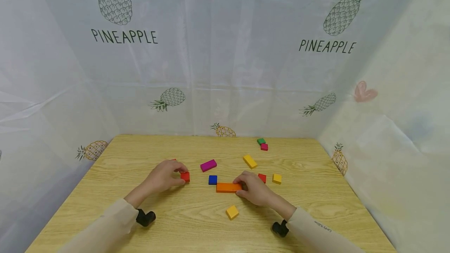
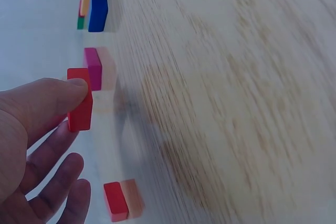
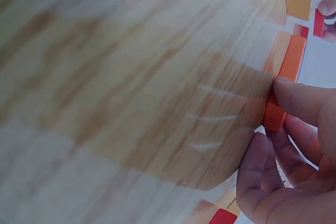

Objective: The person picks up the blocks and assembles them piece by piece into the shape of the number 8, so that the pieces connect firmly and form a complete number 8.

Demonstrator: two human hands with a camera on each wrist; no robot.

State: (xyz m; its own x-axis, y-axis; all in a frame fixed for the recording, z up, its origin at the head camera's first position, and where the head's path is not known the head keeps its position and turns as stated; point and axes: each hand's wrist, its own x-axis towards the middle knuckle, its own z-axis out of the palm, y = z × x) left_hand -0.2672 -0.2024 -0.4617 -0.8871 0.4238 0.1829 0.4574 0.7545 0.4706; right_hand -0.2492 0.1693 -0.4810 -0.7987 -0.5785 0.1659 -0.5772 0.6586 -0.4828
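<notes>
My left hand (image 1: pixel 164 177) pinches a red block (image 2: pixel 80 100) between thumb and fingers; in the left wrist view it appears held off the tabletop. My right hand (image 1: pixel 254 189) grips the right end of a long orange block (image 1: pixel 226 187), thumb on the near side and fingers on the far side. Just beyond the orange block's left end lies a blue block (image 1: pixel 212 180). A magenta block (image 1: pixel 208 165) sits farther back, between the hands. Another red block (image 2: pixel 116 201) lies near the left hand, mostly hidden behind it in the head view.
Beside the right hand are a partly hidden red block (image 1: pixel 262 177) and a yellow block (image 1: pixel 277 179). A longer yellow block (image 1: pixel 250 161), a green block (image 1: pixel 261 141) and a pink block (image 1: pixel 264 147) lie farther back. Another yellow block (image 1: pixel 232 212) is nearer. Printed sheets (image 1: pixel 225 61) enclose the wooden table (image 1: pixel 190 229).
</notes>
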